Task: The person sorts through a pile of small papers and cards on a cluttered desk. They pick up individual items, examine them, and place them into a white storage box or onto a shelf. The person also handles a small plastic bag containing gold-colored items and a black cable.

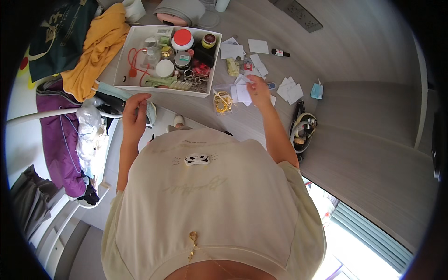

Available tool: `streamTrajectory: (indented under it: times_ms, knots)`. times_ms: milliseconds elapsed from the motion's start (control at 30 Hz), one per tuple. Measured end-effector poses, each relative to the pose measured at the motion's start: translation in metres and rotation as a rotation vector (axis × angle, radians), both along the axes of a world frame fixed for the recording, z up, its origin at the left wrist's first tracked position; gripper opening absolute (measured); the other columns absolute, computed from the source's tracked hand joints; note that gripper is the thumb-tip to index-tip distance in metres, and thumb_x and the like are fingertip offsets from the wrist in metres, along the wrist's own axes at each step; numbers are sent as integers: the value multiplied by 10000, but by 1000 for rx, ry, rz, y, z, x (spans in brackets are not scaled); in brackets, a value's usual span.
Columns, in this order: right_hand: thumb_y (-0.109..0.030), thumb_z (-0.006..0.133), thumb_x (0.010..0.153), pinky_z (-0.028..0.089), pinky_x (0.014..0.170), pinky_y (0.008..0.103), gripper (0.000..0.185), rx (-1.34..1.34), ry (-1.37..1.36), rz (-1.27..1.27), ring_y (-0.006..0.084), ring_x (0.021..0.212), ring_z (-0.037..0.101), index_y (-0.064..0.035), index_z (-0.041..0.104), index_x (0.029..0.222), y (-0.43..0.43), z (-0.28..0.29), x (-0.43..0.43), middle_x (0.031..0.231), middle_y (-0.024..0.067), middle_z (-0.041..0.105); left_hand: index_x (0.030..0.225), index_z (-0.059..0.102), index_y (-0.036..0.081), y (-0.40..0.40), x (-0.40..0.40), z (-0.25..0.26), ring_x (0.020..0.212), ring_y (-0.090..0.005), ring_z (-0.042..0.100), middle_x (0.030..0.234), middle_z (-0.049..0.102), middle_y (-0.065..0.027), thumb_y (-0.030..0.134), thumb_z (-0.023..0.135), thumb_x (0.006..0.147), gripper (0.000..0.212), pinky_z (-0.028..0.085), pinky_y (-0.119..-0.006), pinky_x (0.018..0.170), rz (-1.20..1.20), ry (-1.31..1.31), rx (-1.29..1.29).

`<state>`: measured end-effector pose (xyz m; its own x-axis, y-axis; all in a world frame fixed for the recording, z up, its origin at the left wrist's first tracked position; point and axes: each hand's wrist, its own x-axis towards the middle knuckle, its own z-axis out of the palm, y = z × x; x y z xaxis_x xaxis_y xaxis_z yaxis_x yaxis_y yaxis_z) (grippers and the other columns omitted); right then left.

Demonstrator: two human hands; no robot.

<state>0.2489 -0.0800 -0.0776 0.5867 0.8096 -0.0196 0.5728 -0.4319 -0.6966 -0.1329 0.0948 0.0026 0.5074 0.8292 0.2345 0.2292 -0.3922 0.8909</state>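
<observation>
My right hand (259, 91) is over the desk, its fingertips at a white card or paper (240, 93); whether they grip it is unclear. Beside that card lies a small clear plastic box (223, 102) with gold-coloured jewellery inside. My left hand (134, 111) hangs with bent fingers in front of a white open box (157, 89), and no object shows in it. Jars, bottles, a red cord and metal clips fill the white box. Loose white cards (290, 91), a yellowish packet (232, 67) and a blue oval item (271, 85) lie around my right hand.
A small black bottle (280, 53) and a folded blue face mask (317, 90) lie further right, near an open pouch (305, 132). An orange cloth (101, 45) and a dark green bag (63, 38) are at the left. A grey panel with sockets (297, 14) borders the desk.
</observation>
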Motion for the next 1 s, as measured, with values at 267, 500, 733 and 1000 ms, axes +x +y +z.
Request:
streamTrajectory:
  times_ms: [267, 500, 733, 1000]
  knots:
    - [-149, 622, 809, 448, 913, 408, 246, -251, -546, 238, 285, 1062, 558, -128, 639, 1054, 42, -1, -30, 1154, 80, 595, 1012, 627, 27, -4, 42, 28, 954, -249, 593, 1008, 639, -101, -28, 523, 875, 180, 452, -315, 852, -172, 26, 79]
    - [-90, 643, 799, 507, 701, 368, 146, 226, -204, -40, 260, 764, 624, -62, 643, 942, 23, 7, -15, 865, 120, 637, 996, 624, 22, -14, 42, 27, 920, -249, 593, 984, 636, -107, -36, 518, 868, 176, 454, -313, 832, -202, 63, 97]
    - [-100, 657, 753, 484, 731, 382, 162, 214, -213, 309, 263, 775, 607, -59, 612, 903, -16, 82, -91, 842, 80, 629, 1009, 617, 19, -30, 35, 20, 905, -241, 590, 979, 627, -107, -39, 505, 880, 180, 454, -307, 820, -214, 103, -76]
    - [-166, 621, 821, 442, 795, 416, 118, 24, -334, 375, 284, 872, 571, -86, 644, 905, -20, 61, -99, 901, 73, 620, 1023, 622, 22, -33, 48, 27, 924, -246, 595, 986, 626, -112, -28, 509, 883, 186, 455, -307, 828, -289, 104, -40]
